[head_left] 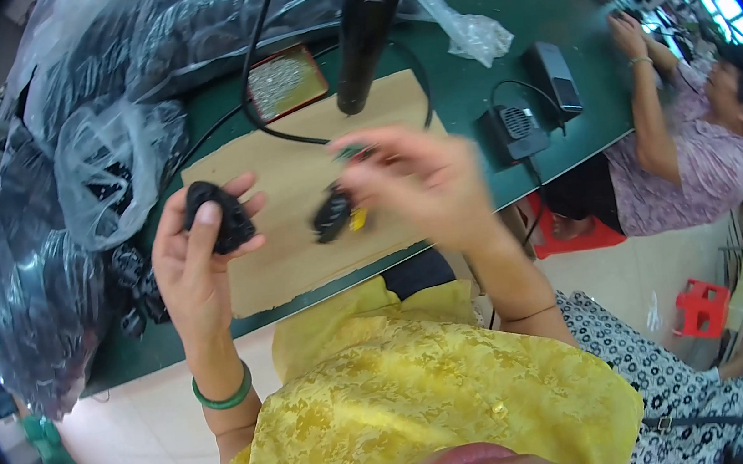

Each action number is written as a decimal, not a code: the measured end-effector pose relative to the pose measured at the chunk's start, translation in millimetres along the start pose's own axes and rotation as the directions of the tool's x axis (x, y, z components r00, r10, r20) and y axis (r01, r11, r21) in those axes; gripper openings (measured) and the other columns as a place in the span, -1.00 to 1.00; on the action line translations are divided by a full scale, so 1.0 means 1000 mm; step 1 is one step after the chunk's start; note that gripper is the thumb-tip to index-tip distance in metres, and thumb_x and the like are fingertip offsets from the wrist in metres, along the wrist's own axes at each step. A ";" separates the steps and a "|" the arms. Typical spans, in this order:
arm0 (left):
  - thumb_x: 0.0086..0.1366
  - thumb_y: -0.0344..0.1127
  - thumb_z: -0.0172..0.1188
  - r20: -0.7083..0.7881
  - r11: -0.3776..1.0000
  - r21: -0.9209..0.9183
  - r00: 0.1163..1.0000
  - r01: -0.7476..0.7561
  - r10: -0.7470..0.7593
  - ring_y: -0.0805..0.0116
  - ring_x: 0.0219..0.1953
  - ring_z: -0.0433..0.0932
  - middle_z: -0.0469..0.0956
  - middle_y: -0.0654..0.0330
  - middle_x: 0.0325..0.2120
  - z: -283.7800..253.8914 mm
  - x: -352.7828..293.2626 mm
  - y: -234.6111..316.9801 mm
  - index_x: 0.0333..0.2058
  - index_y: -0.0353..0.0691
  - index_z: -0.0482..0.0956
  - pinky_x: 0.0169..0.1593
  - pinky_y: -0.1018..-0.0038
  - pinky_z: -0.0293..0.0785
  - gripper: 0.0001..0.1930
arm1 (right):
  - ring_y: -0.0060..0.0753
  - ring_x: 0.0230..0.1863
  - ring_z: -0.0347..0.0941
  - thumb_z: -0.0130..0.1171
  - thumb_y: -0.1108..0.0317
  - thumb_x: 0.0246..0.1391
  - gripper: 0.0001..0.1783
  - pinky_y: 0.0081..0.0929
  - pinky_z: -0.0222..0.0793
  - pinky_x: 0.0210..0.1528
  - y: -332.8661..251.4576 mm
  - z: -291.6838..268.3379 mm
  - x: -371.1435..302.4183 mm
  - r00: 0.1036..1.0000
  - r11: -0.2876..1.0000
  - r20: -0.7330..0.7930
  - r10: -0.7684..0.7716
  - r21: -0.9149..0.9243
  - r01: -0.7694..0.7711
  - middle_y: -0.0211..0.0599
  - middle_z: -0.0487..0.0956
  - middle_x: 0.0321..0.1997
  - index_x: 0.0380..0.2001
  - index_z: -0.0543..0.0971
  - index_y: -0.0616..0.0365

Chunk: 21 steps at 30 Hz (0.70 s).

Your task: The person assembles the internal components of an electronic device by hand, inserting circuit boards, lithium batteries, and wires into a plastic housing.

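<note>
My left hand (190,243) holds a black moulded part (216,218), with the thumb pressed over its face and the fingers behind it. Over the cardboard sheet (285,274), my right hand (421,180) is blurred by motion. Something small and green (351,152) shows at its fingertips, too smeared to name. Just below those fingers is a blurred black piece (331,215) with a yellow bit (358,220) beside it. Whether the right hand grips that piece cannot be made out.
A red tray of small metal pieces (286,81) lies behind the cardboard, near an upright black cylindrical tool (367,31) with a cable. Clear bags of black parts (40,297) crowd the left and back. Rightward are a black adapter (514,129) and a seated person (682,142).
</note>
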State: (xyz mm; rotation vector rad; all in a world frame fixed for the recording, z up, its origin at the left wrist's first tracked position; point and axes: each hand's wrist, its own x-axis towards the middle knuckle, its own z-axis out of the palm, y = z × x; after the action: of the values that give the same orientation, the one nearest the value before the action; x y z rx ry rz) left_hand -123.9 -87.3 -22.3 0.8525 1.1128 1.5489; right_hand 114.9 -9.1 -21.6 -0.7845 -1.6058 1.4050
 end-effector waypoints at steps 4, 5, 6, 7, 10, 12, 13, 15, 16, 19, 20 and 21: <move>0.46 -0.36 0.08 -0.020 1.000 -0.006 1.000 0.006 -0.006 0.08 -0.08 0.69 0.59 -0.25 -0.04 -0.011 0.006 -0.022 -0.04 -0.35 0.45 -0.22 0.41 0.75 -0.80 | -0.61 -0.37 0.57 0.27 0.44 0.20 -0.71 -0.59 0.54 -0.28 -0.035 -0.101 0.014 0.922 0.969 -0.359 -0.145 -0.238 0.060 -0.28 0.68 -0.35 -0.03 0.62 0.34; 0.46 -0.35 0.09 -0.038 0.999 0.015 0.998 0.051 -0.051 0.09 -0.09 0.69 0.60 -0.23 -0.05 -0.015 0.006 -0.030 -0.05 -0.35 0.46 -0.22 0.40 0.75 -0.79 | -0.58 -0.36 0.58 0.24 0.44 0.22 -0.70 -0.58 0.53 -0.26 -0.037 -0.128 0.029 0.902 0.932 -0.392 -0.180 -0.362 0.029 -0.27 0.68 -0.34 -0.02 0.60 0.39; 0.45 -0.33 0.11 -0.044 0.996 0.011 0.995 0.089 -0.088 0.11 -0.11 0.70 0.62 -0.19 -0.07 -0.016 0.003 -0.036 -0.04 -0.35 0.46 -0.21 0.37 0.74 -0.78 | -0.57 -0.37 0.57 0.23 0.42 0.23 -0.68 -0.59 0.53 -0.25 -0.034 -0.156 0.048 0.907 0.914 -0.383 -0.175 -0.406 0.005 -0.27 0.68 -0.34 -0.01 0.59 0.40; 0.45 -0.32 0.12 -0.047 0.994 0.019 0.993 0.112 -0.111 0.11 -0.11 0.70 0.63 -0.16 -0.09 -0.017 0.002 -0.042 -0.03 -0.35 0.46 -0.20 0.35 0.74 -0.77 | -0.59 -0.37 0.57 0.24 0.40 0.23 -0.68 -0.61 0.54 -0.27 -0.026 -0.190 0.069 0.915 0.895 -0.378 -0.138 -0.443 -0.049 -0.28 0.67 -0.35 -0.01 0.59 0.39; 0.46 -0.32 0.11 -0.052 0.987 0.023 0.987 0.156 -0.155 0.13 -0.13 0.70 0.64 -0.14 -0.11 -0.017 0.006 -0.053 -0.03 -0.35 0.46 -0.21 0.34 0.74 -0.76 | -0.60 -0.36 0.61 0.31 0.29 0.17 -0.65 -0.59 0.57 -0.31 0.007 -0.285 0.125 0.913 0.802 -0.407 -0.005 -0.547 -0.240 -0.26 0.68 -0.34 -0.06 0.64 0.31; 0.46 -0.34 0.11 -0.086 0.986 -0.006 0.983 0.165 -0.165 0.15 -0.15 0.70 0.65 -0.12 -0.14 -0.024 0.011 -0.067 -0.04 -0.35 0.46 -0.21 0.33 0.74 -0.78 | -0.49 -0.28 0.64 0.32 0.23 0.14 -0.62 -0.49 0.59 -0.25 0.016 -0.300 0.164 0.891 0.606 -0.446 0.085 -0.687 -0.401 -0.23 0.70 -0.28 -0.05 0.65 0.25; 0.46 -0.34 0.11 -0.079 0.990 -0.001 0.987 0.144 -0.143 0.15 -0.15 0.70 0.65 -0.12 -0.14 -0.023 0.009 -0.064 -0.04 -0.35 0.46 -0.21 0.33 0.74 -0.78 | -0.37 -0.20 0.68 0.34 0.17 0.10 -0.58 -0.39 0.61 -0.18 0.015 -0.307 0.179 0.849 0.368 -0.502 0.163 -0.768 -0.525 -0.19 0.71 -0.22 -0.04 0.66 0.19; 0.46 -0.36 0.09 -0.127 0.987 0.083 0.984 0.135 -0.124 0.14 -0.15 0.70 0.65 -0.11 -0.14 -0.017 0.008 -0.060 -0.05 -0.35 0.46 -0.21 0.33 0.74 -0.80 | -0.25 -0.10 0.65 0.34 0.13 0.08 -0.56 -0.29 0.59 -0.09 0.028 -0.312 0.219 0.906 0.166 -0.424 0.003 -0.893 -0.418 -0.18 0.70 -0.14 -0.02 0.66 0.10; 0.46 -0.41 0.07 -0.132 0.985 0.094 0.983 0.143 -0.130 0.14 -0.15 0.69 0.64 -0.09 -0.15 -0.014 0.011 -0.061 -0.04 -0.37 0.44 -0.22 0.35 0.74 -0.82 | -0.13 0.00 0.63 0.33 0.09 0.06 -0.54 -0.20 0.57 0.01 0.039 -0.310 0.242 0.945 -0.077 -0.308 -0.108 -0.945 -0.317 -0.16 0.69 -0.07 0.01 0.66 0.02; 0.46 -0.47 0.04 -0.164 0.967 0.241 0.986 0.081 -0.042 0.16 -0.17 0.69 0.64 -0.09 -0.17 -0.010 0.010 -0.071 -0.03 -0.40 0.41 -0.24 0.36 0.74 -0.82 | -0.04 0.10 0.57 0.33 0.08 0.06 -0.52 -0.15 0.50 0.13 0.069 -0.289 0.320 0.987 0.106 -0.154 -0.037 -0.983 -0.149 -0.16 0.65 0.05 0.06 0.64 -0.07; 0.45 -0.51 0.01 -0.147 0.968 0.231 0.987 0.094 -0.061 0.18 -0.19 0.69 0.63 -0.09 -0.19 -0.004 0.015 -0.074 -0.03 -0.42 0.39 -0.25 0.38 0.74 -0.83 | -0.02 0.12 0.55 0.34 0.09 0.06 -0.49 -0.15 0.48 0.16 0.096 -0.312 0.353 0.992 0.022 -0.119 -0.035 -0.993 -0.118 -0.12 0.63 0.09 0.10 0.62 -0.07; 0.45 -0.51 0.01 -0.154 0.968 0.236 0.987 0.089 -0.054 0.18 -0.19 0.69 0.63 -0.09 -0.19 -0.006 0.013 -0.074 -0.03 -0.42 0.39 -0.25 0.38 0.74 -0.83 | -0.01 0.14 0.53 0.34 0.09 0.06 -0.44 -0.15 0.46 0.18 0.109 -0.298 0.371 1.000 0.054 -0.019 -0.009 -0.998 -0.019 -0.10 0.61 0.10 0.15 0.58 -0.08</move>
State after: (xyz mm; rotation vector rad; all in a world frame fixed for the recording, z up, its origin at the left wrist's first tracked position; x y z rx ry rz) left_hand -109.2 -70.6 -94.5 0.8596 1.4465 1.4529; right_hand 205.6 469.8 -53.9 -1.5551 -2.5072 -0.1053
